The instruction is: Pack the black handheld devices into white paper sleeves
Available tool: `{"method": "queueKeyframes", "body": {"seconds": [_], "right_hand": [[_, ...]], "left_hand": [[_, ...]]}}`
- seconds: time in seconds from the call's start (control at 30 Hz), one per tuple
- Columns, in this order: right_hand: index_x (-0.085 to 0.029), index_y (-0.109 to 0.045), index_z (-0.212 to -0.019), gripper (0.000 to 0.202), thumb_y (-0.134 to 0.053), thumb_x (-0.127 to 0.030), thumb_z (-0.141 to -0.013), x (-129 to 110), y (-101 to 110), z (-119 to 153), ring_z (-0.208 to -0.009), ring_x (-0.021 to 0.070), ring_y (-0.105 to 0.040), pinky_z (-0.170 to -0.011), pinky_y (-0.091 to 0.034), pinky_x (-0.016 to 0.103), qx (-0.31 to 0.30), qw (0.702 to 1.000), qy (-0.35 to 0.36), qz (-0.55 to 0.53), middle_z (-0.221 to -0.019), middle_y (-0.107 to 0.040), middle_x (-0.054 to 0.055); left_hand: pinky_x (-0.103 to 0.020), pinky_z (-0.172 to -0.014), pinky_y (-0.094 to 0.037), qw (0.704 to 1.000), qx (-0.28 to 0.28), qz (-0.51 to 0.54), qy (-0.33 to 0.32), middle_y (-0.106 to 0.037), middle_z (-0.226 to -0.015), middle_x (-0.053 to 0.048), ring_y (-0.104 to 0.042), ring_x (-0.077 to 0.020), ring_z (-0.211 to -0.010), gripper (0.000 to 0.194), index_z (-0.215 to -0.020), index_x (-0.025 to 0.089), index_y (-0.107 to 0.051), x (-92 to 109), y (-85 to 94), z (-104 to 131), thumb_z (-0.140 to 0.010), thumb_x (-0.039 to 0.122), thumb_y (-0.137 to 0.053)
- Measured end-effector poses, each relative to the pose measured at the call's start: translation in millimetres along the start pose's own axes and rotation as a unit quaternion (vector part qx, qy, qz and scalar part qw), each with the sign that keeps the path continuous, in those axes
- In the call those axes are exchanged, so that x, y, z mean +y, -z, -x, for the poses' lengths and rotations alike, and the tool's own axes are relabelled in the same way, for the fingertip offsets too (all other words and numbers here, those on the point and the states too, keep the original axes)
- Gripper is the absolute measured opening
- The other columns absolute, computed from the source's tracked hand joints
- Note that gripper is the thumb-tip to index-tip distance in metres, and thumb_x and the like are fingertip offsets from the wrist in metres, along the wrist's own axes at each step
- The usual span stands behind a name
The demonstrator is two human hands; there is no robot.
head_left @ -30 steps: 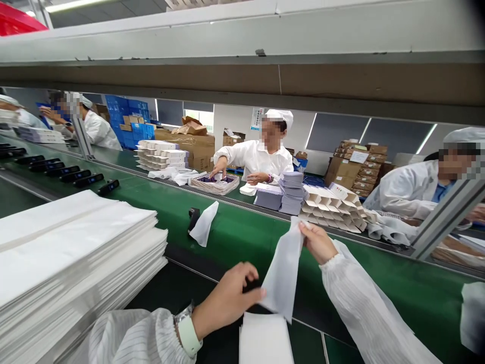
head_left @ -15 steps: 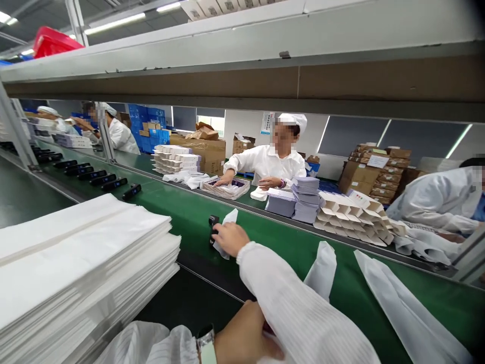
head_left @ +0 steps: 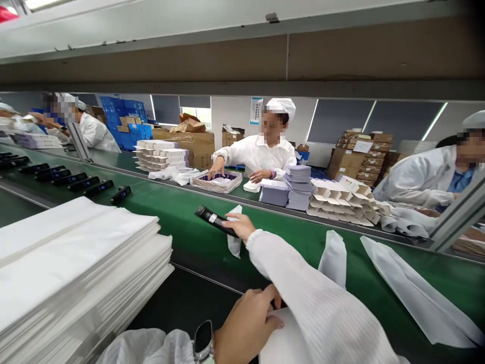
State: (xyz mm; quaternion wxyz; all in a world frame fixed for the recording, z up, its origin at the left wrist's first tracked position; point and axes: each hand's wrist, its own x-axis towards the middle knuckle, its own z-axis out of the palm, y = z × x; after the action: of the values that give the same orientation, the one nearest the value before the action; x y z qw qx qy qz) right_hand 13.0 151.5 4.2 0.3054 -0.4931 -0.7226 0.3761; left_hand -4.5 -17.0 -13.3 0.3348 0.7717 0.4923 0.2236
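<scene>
My right hand (head_left: 242, 227) reaches over the green belt (head_left: 166, 212) and grips one end of a black handheld device (head_left: 212, 218), shaped like a hair clipper, with a small pale label. The device is tilted above the belt. Behind those fingers is a small white bag (head_left: 235, 246). Lower down, my left hand (head_left: 246, 321), with a watch on its wrist, has curled fingers at the edge of a white bag (head_left: 284, 336); my right sleeve partly hides them. To the left rises a tall stack of flat white bags (head_left: 83, 242).
Several similar black devices (head_left: 71, 181) lie in a row on the belt at left. Two white bags (head_left: 333, 258) lie on it at right. Across the belt a co-worker (head_left: 261, 151) has both hands near a basket (head_left: 223, 184). A shelf (head_left: 242, 60) spans overhead.
My right hand has lifted the black device off the belt and turned it from upright to slanting. My left hand has risen slightly, and more of its white bag shows. The view has shifted right.
</scene>
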Motion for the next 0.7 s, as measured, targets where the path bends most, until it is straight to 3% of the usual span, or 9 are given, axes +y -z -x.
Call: {"method": "queueKeyframes", "body": {"seconds": [0.1, 0.13, 0.23, 0.33, 0.5, 0.7], "right_hand": [[-0.024, -0.018, -0.123, 0.05, -0.039, -0.031, -0.078, 3.9, 42.7, 43.6, -0.087, 0.0128, -0.056, -0.075, -0.044, 0.027, -0.018, 0.99, 0.054, -0.126, -0.1, -0.056, 0.004], [-0.028, -0.013, -0.124, 0.057, -0.045, -0.029, -0.076, 4.4, 57.1, 60.4, -0.085, 0.0145, -0.057, -0.074, -0.045, 0.03, -0.042, 0.969, 0.082, -0.228, -0.101, -0.055, 0.004], [-0.033, -0.01, -0.122, 0.077, -0.061, -0.024, -0.065, 5.7, 92.5, 104.9, -0.076, 0.0192, -0.06, -0.067, -0.047, 0.038, -0.092, 0.912, 0.077, -0.393, -0.093, -0.057, 0.003], [-0.036, -0.006, -0.121, 0.082, -0.063, -0.023, -0.063, 9.2, 111.6, 130.4, -0.071, 0.0193, -0.061, -0.063, -0.048, 0.039, -0.048, 0.909, 0.049, -0.411, -0.082, -0.056, -0.001], [-0.039, -0.01, -0.117, 0.075, -0.063, -0.026, -0.064, 18.1, 117.5, 142.0, -0.066, 0.0199, -0.061, -0.053, -0.05, 0.034, -0.012, 0.925, 0.031, -0.38, -0.082, -0.054, -0.002], [-0.036, -0.012, -0.113, 0.07, -0.062, -0.031, -0.064, 26.6, 97.3, 144.0, -0.059, 0.0185, -0.061, -0.047, -0.049, 0.032, -0.046, 0.935, 0.011, -0.352, -0.079, -0.053, -0.001]], "left_hand": [[-0.022, -0.066, -0.035, 0.997, 0.022, -0.051, -0.047, -0.05, -0.077, 0.002, -0.044, -0.0142, -0.076, 0.007, -0.067, 0.018, -0.051, 5.0, 8.8, 0.8, -0.07, 0.019, -0.058], [-0.022, -0.068, -0.035, 0.995, 0.034, -0.059, -0.074, -0.05, -0.081, 0.002, -0.043, -0.0142, -0.079, 0.011, -0.064, 0.017, -0.05, 5.6, 10.4, 0.2, -0.069, 0.02, -0.059], [-0.022, -0.07, -0.033, 0.989, 0.061, -0.072, -0.116, -0.047, -0.085, 0.0, -0.041, -0.0144, -0.082, 0.018, -0.058, 0.015, -0.051, 4.2, 10.3, -1.7, -0.069, 0.028, -0.06], [-0.022, -0.065, -0.033, 0.988, 0.058, -0.093, -0.112, -0.044, -0.078, 0.0, -0.041, -0.0136, -0.078, 0.025, -0.056, 0.015, -0.053, 2.4, 7.6, -1.2, -0.07, 0.035, -0.058], [-0.022, -0.063, -0.033, 0.989, 0.063, -0.1, -0.092, -0.041, -0.077, 0.0, -0.04, -0.0133, -0.076, 0.028, -0.054, 0.015, -0.054, 5.5, 9.0, 1.1, -0.069, 0.038, -0.058], [-0.023, -0.066, -0.034, 0.993, 0.073, -0.068, -0.064, -0.042, -0.078, 0.001, -0.04, -0.0137, -0.078, 0.029, -0.053, 0.015, -0.051, 5.3, 12.0, -1.6, -0.068, 0.039, -0.058]]}}
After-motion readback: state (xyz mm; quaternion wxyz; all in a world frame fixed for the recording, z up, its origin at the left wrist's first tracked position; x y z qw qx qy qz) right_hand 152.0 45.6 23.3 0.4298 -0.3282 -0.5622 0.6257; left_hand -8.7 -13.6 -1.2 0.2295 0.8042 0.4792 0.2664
